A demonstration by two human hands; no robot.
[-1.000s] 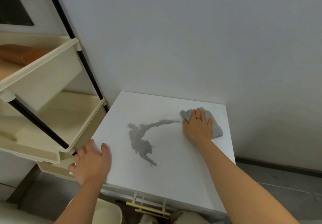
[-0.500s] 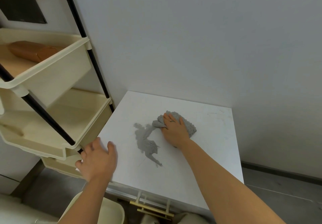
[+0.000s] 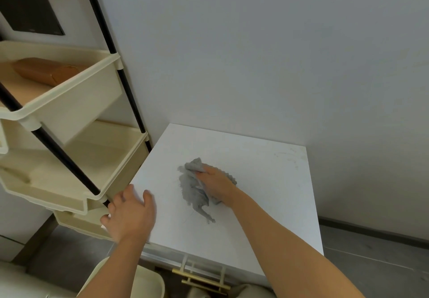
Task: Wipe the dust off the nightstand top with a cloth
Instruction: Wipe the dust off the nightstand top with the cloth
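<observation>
The white nightstand top (image 3: 267,181) fills the middle of the view, against a grey wall. A patch of grey dust (image 3: 193,195) lies near its centre, trailing toward the front. My right hand (image 3: 216,185) presses a grey cloth (image 3: 193,166) flat onto the top, right at the dust patch's right edge, with cloth showing at my fingertips and behind my hand. My left hand (image 3: 131,216) rests on the nightstand's front left corner, fingers apart, holding nothing.
A cream tiered shelf rack (image 3: 69,158) with black poles stands close on the left, touching the nightstand's side. A brown box (image 3: 44,72) lies on its upper tray. A gold drawer handle (image 3: 204,281) shows below the front edge. Grey floor (image 3: 383,263) lies to the right.
My right hand has slid the cloth leftward from the right back part of the top onto the dust patch, gathering the thin streak. My left hand stayed on the corner.
</observation>
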